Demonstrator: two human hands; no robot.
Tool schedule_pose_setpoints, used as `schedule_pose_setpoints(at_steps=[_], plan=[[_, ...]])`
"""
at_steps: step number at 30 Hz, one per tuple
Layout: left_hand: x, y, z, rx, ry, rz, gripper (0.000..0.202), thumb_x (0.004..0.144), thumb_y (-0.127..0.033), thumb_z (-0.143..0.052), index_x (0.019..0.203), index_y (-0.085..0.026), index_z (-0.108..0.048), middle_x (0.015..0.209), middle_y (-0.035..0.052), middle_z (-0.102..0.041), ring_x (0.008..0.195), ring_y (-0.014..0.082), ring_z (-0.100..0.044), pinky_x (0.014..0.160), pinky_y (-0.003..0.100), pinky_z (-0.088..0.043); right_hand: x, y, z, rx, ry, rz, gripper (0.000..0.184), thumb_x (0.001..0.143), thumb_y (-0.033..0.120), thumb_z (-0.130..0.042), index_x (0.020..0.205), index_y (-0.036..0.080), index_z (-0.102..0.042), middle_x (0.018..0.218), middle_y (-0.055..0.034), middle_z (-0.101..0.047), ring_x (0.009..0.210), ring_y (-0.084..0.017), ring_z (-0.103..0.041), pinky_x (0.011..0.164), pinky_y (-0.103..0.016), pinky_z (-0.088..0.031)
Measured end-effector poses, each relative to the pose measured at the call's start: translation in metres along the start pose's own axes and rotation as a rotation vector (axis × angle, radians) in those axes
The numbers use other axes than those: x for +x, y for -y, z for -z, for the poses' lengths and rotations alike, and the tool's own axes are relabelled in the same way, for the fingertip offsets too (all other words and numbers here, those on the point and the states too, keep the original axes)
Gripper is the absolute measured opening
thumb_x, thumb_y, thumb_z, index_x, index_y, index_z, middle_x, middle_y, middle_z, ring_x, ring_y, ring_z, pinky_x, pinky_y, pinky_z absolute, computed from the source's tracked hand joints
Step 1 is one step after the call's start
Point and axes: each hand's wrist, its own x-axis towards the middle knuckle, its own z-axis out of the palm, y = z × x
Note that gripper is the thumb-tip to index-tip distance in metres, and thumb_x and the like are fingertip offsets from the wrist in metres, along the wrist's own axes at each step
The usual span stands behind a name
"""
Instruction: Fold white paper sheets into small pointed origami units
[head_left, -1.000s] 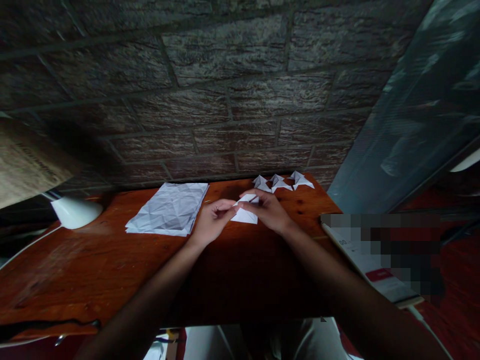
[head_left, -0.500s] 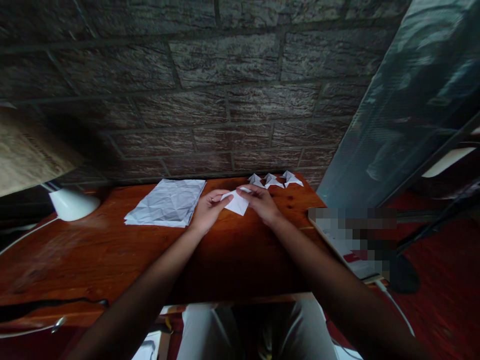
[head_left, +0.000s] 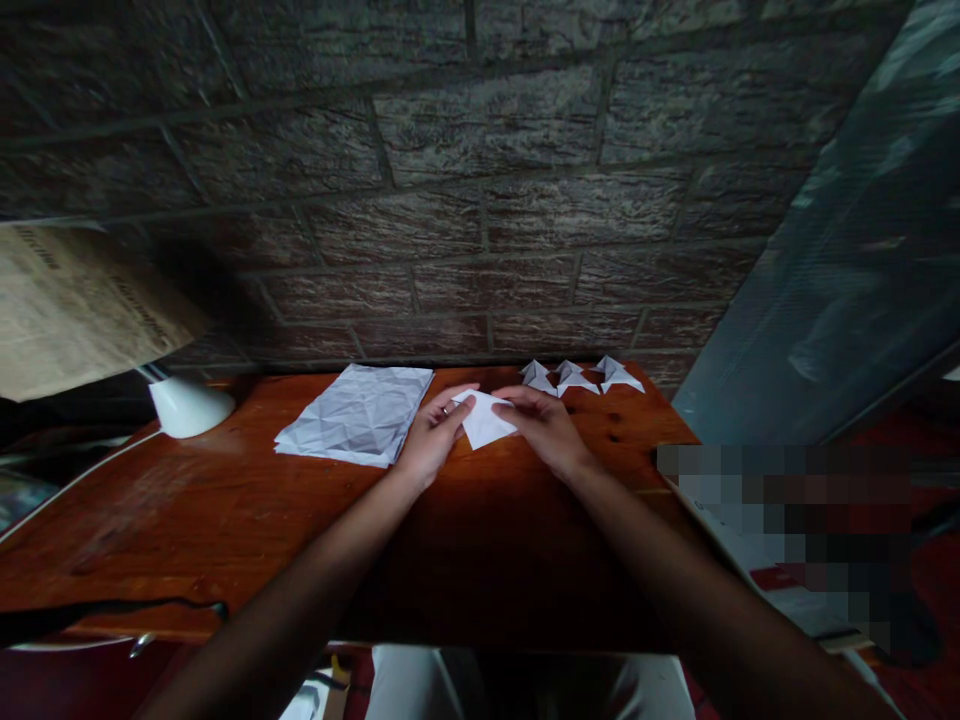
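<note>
A small folded piece of white paper is held between both hands above the wooden table. My left hand pinches its left edge, thumb on top; a ring shows on one finger. On the opposite edge, my right hand grips the paper with thumb and fingers. One corner of the paper points down toward me. Left of my hands lies a stack of creased white paper sheets. Behind my right hand, three folded paper pieces stand in a row near the wall. The fingertips under the paper are hidden.
A white-based lamp with a brown printed shade stands at the left, its cable trailing over the table. A stone-block wall rises behind. To the right are a translucent panel and a blurred-out object. A black strap lies front left.
The view has shifted, so the table scene sits further right. My fingers have moved a little on the paper, and more of its white face now shows between my hands.
</note>
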Motion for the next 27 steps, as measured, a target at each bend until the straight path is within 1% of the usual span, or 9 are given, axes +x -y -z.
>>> schedule_pose_setpoints(at_steps=[2,5,7,9,13,16,19,23,27], plan=[[-0.0011,-0.0012,-0.0012,-0.003,0.011,0.022,0.04,0.07,-0.036,-0.084,0.107,-0.022,-0.075,0.084,0.0013,-0.072,0.079,0.0142,-0.065,0.077,0.026,-0.052,0.0003,-0.0018,-0.001,-0.004,-0.002,0.019,0.027,0.066,0.036,-0.082,0.088,0.023,-0.074,0.084,0.0007,-0.074,0.078,-0.016,-0.066,0.077,-0.03,-0.05],[-0.003,-0.0029,-0.0032,-0.004,0.001,0.039,0.039,0.07,-0.036,-0.085,0.104,-0.021,-0.075,0.076,-0.0005,-0.069,0.071,0.0115,-0.062,0.069,0.022,-0.05,0.0,-0.0031,-0.0028,-0.02,0.002,0.027,0.026,0.066,0.036,-0.082,0.085,0.022,-0.071,0.083,0.0005,-0.074,0.078,-0.016,-0.066,0.078,-0.031,-0.051],[-0.0036,-0.0031,-0.0036,-0.004,-0.007,0.049,0.037,0.07,-0.036,-0.084,0.102,-0.02,-0.076,0.073,-0.0015,-0.067,0.068,0.0097,-0.06,0.065,0.02,-0.047,-0.0005,-0.003,-0.0034,-0.036,0.016,0.036,0.026,0.067,0.036,-0.082,0.085,0.022,-0.07,0.083,0.0004,-0.074,0.078,-0.016,-0.067,0.079,-0.031,-0.052],[-0.0035,-0.0027,-0.0034,-0.008,-0.011,0.064,0.038,0.07,-0.035,-0.084,0.104,-0.02,-0.075,0.071,-0.0025,-0.065,0.067,0.0092,-0.059,0.064,0.019,-0.046,-0.001,-0.0029,-0.0035,-0.061,0.03,0.048,0.025,0.068,0.036,-0.081,0.087,0.023,-0.07,0.084,0.0002,-0.075,0.079,-0.017,-0.068,0.08,-0.032,-0.052],[-0.0015,-0.001,-0.0025,-0.03,-0.044,0.072,0.042,0.066,-0.033,-0.086,0.105,-0.022,-0.073,0.071,-0.0038,-0.065,0.067,0.0095,-0.06,0.067,0.021,-0.047,-0.0007,-0.0051,-0.0032,-0.093,0.03,0.065,0.025,0.07,0.037,-0.079,0.09,0.023,-0.071,0.087,-0.0008,-0.075,0.081,-0.018,-0.069,0.08,-0.032,-0.053],[-0.0001,-0.0004,-0.0028,-0.03,-0.095,0.078,0.038,0.062,-0.035,-0.089,0.092,-0.018,-0.073,0.071,-0.0029,-0.067,0.066,0.0094,-0.061,0.067,0.021,-0.047,-0.0002,-0.0067,-0.0032,-0.108,0.038,0.07,0.025,0.07,0.037,-0.079,0.089,0.022,-0.071,0.087,-0.001,-0.075,0.081,-0.018,-0.069,0.08,-0.032,-0.053],[0.0001,-0.0004,-0.0038,-0.028,-0.109,0.083,0.035,0.061,-0.036,-0.089,0.084,-0.017,-0.072,0.068,-0.0029,-0.066,0.064,0.0085,-0.06,0.065,0.02,-0.046,-0.0004,-0.0063,-0.0032,-0.128,0.038,0.066,0.023,0.071,0.036,-0.079,0.088,0.022,-0.072,0.087,-0.0013,-0.075,0.082,-0.018,-0.069,0.081,-0.032,-0.053],[-0.0008,-0.0014,-0.0056,-0.056,-0.119,0.097,0.038,0.058,-0.036,-0.09,0.085,-0.017,-0.071,0.071,-0.0026,-0.068,0.064,0.0083,-0.061,0.065,0.02,-0.047,-0.0003,-0.0068,-0.0036,-0.132,0.016,0.077,0.021,0.072,0.035,-0.078,0.087,0.022,-0.072,0.087,-0.0015,-0.076,0.083,-0.018,-0.069,0.084,-0.033,-0.052],[-0.0013,-0.0029,-0.0068,-0.103,-0.144,0.128,0.044,0.056,-0.033,-0.091,0.092,-0.017,-0.071,0.075,-0.0025,-0.069,0.065,0.0089,-0.061,0.063,0.02,-0.047,-0.0002,-0.0096,-0.0055,-0.138,0.012,0.091,0.021,0.071,0.035,-0.078,0.087,0.022,-0.072,0.087,-0.0016,-0.076,0.083,-0.019,-0.07,0.084,-0.034,-0.053]])
